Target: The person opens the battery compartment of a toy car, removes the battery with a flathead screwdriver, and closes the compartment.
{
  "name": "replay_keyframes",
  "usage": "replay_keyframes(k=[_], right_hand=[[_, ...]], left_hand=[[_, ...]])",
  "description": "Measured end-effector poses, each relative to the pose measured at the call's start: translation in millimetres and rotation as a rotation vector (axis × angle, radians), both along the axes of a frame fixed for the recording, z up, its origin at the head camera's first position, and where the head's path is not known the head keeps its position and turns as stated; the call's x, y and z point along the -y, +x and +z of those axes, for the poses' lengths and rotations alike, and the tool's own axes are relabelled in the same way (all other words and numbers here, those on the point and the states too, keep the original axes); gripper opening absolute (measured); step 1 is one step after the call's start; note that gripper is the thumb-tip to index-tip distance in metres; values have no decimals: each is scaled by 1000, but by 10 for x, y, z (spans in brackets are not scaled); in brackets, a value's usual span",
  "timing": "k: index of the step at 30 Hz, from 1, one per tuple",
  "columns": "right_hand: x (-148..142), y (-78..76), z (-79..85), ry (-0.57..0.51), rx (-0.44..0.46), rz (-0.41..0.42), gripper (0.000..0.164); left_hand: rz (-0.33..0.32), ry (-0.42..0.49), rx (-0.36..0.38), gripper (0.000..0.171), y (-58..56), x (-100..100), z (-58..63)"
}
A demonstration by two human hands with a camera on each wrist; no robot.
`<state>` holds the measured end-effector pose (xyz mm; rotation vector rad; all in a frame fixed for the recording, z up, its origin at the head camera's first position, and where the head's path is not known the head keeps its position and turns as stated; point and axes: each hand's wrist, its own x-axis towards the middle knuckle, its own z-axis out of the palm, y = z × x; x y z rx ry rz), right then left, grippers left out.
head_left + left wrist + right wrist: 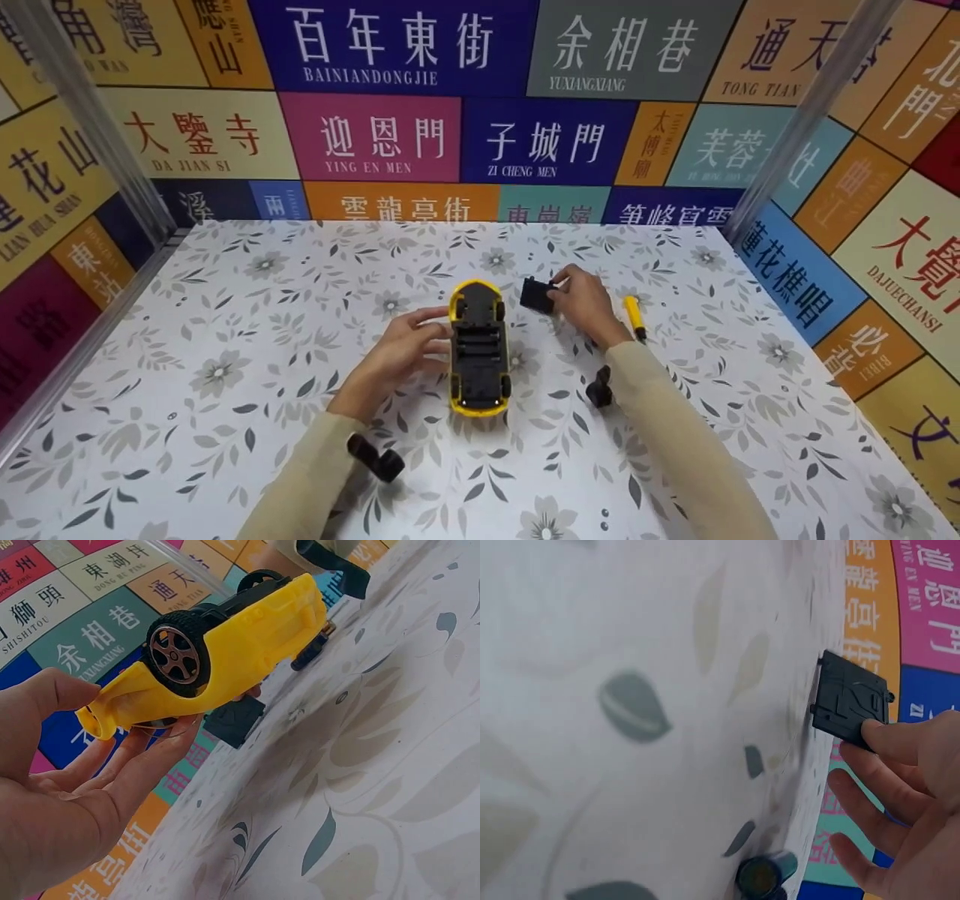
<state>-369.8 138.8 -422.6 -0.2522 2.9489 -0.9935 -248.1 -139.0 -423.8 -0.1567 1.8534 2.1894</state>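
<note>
A yellow toy car (480, 349) is turned wheels up, its black underside facing the head camera. An open compartment with several slots shows in the middle of that underside. My left hand (405, 349) grips the car from its left side; in the left wrist view, the thumb and fingers hold one end of the yellow body (247, 645). To the right of the car, my right hand (589, 304) pinches a flat black cover (538, 295) between thumb and fingers. Small tabs stick out from the edges of this cover (847, 694) in the right wrist view.
A yellow-handled screwdriver (634, 316) with a dark end lies on the table right of my right hand. White floral cloth covers the tabletop (225, 435). Panels with printed signs (367, 139) stand at the back and both sides.
</note>
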Motion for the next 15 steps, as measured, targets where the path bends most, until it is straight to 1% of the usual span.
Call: replay_keyframes(k=[3,9,15], right_hand=[[53,83,58,-73,-15,17,29],[104,283,243,-331,-51,39,27],[83,471,454,-471,-57,60,29]], left_hand=[[5,-12,-1,55,9,2,-5],[1,-17,-15,55,9,2,-16],[-2,-23,-14,56,10,-6,4]])
